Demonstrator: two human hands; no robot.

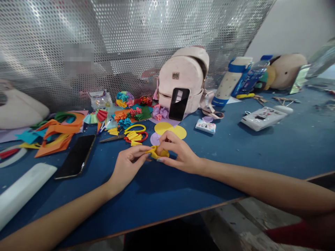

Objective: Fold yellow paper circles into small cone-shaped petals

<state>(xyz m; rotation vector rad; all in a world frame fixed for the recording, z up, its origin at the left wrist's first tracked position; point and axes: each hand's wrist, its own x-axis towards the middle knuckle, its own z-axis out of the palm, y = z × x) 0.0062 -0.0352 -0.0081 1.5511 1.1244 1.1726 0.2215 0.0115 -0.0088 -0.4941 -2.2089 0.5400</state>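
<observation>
A small curled yellow paper piece (pixel 157 152) is held above the blue table between both hands. My left hand (pixel 128 164) pinches its left edge between thumb and fingers. My right hand (pixel 180 153) grips its right side, with the fingers bent over it. Just behind the hands lie yellow paper circles (pixel 170 129) and a light purple circle (pixel 155 139). To the left of these, several folded yellow paper pieces (pixel 134 136) rest on scissors (pixel 115 138) with a red handle. A yellow handle loop (pixel 134 127) shows beside them.
A black phone (pixel 76 157) and a white long object (pixel 24 191) lie at the left, near orange paper scraps (pixel 56 139). Behind stand a white backpack (pixel 180 75), an upright phone (pixel 179 104) and a bottle (pixel 231 82). A white packet (pixel 263 118) lies at the right.
</observation>
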